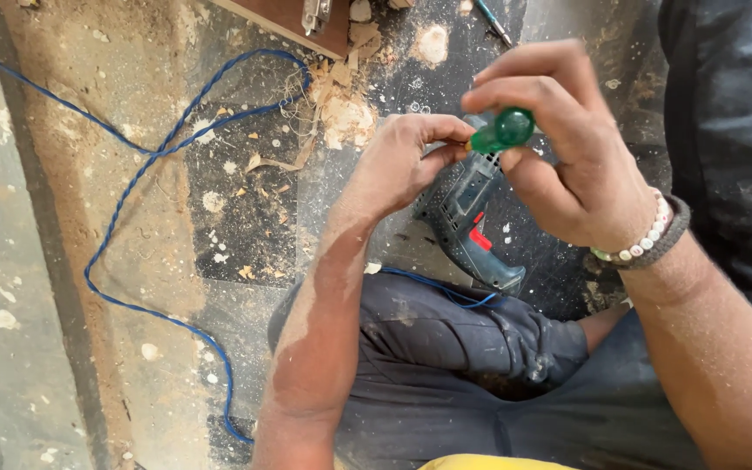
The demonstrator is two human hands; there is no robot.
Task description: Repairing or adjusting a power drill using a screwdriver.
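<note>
My right hand [567, 157] grips a green-handled screwdriver [502, 130] by its rounded end, held above the floor. My left hand [402, 161] is closed around the front of a blue-grey electric drill [467, 226], near the screwdriver's hidden tip. The drill lies on the dusty floor with its red trigger facing up and its handle pointing toward my knee. What the left fingers pinch is hidden.
A twisted blue cable [124, 187] loops across the sawdust-covered floor from the drill. Wood chips and shavings [345, 109] lie near a brown wooden board [293, 22] at the top. My knee in dark trousers [446, 348] sits below the drill.
</note>
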